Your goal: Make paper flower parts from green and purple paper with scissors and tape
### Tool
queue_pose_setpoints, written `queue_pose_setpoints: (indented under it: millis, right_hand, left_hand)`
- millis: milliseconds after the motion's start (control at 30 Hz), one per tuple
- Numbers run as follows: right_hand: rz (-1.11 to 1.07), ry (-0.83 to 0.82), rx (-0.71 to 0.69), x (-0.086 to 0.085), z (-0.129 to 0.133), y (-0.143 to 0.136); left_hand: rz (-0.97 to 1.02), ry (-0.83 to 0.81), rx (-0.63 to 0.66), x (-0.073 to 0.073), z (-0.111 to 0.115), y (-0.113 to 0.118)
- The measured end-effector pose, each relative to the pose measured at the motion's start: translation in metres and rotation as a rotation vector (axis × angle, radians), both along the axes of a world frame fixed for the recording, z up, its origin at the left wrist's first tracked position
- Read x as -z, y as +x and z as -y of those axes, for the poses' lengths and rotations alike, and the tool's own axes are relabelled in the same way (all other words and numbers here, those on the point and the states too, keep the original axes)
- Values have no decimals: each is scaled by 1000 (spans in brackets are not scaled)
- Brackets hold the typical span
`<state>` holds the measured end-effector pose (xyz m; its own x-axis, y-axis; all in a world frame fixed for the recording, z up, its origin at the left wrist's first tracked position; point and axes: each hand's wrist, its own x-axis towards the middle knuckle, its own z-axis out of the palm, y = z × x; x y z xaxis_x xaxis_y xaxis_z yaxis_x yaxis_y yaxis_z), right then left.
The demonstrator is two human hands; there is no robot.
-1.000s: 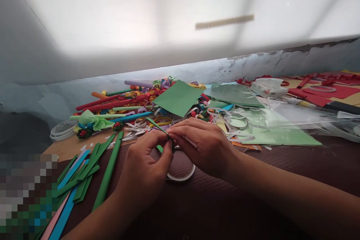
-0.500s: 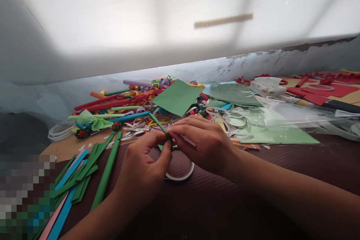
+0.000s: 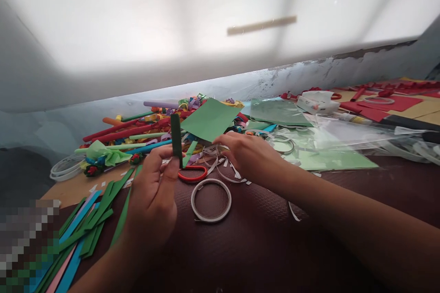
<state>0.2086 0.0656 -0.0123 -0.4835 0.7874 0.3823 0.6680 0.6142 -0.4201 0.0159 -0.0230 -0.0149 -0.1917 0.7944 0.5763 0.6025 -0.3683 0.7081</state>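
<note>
L hand (image 3: 154, 192) holding green strip (image 3: 176, 139)

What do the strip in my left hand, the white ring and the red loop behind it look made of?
Green strip in the left hand: likely matte paper or thin card, being flat, straight-edged and without gloss.
White ring: probably a tape roll, material uncertain; a thin loose end shows.
Red loop: smooth, perhaps plastic, given its rounded, faintly shiny rim.

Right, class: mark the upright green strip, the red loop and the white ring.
Green strip (image 3: 176, 138), head view, its middle.
Red loop (image 3: 193, 180), head view, its near edge.
White ring (image 3: 193, 200), head view, its left rim.
</note>
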Motion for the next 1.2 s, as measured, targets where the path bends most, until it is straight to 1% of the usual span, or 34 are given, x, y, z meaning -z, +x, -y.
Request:
queue_pose_setpoints:
  millis: [67, 133, 200, 267, 300, 333, 400, 433, 467, 500, 533, 600, 667, 800, 933, 1033, 1100, 1200]
  right_hand:
    - [-95, -73, -52, 3, -1, -3]
    - [-199, -191, -129, 6, -1, -9]
    - [-291, -330, -227, 8, -1, -16]
    - [-344, -454, -334, 10, 1, -22]
    - [-395, -531, -425, 10, 2, -24]
    - [-479, -615, -545, 11, 4, -25]
    - [-710, -773, -806, 12, 7, -26]
    - [-822, -826, -903, 12, 8, -26]
    - [-902, -849, -951, 13, 8, -27]
    - [-938, -843, -945, 14, 9, -27]
    - [-949, -823, -906, 15, 9, -27]
    - [-952, -787, -796, 18, 9, -28]
    - [-962, -795, -704, 22, 8, -30]
    - [-990, -854, -644, 26, 7, -32]
    - [-999, -725, -584, 23, 5, -29]
    - [-1002, -645, -490, 18, 2, -24]
    - [-998, -630, -458, 14, 2, -22]
    - [-1032, -682, -518, 12, 3, -22]
  left_hand:
    - [72, 28, 79, 1, 1, 2]
    - [133, 77, 151, 1, 3, 5]
    - [137, 138, 172, 1, 6, 7]
    - [67, 188, 140, 1, 9, 8]
    - [33, 195, 130, 1, 10, 8]
    - [-1, 183, 128, 1, 10, 8]
    - [-59, 108, 124, 1, 9, 6]
    - [-79, 61, 117, 1, 8, 4]
    - [-99, 16, 109, 2, 6, 3]
    - [-116, -24, 97, 2, 4, 2]
    - [-130, -56, 92, 2, 1, 1]
    - [-159, -104, 101, 3, -3, 0]
    - [-178, -140, 116, 5, -5, 0]
    - [-178, -180, 150, 8, -7, 1]
    - [-116, -213, 228, 7, -6, 5]
    - [-76, -279, 303, 5, -4, 8]
    - [-140, -268, 303, 4, -2, 9]
    - [-309, -123, 219, 2, -1, 7]
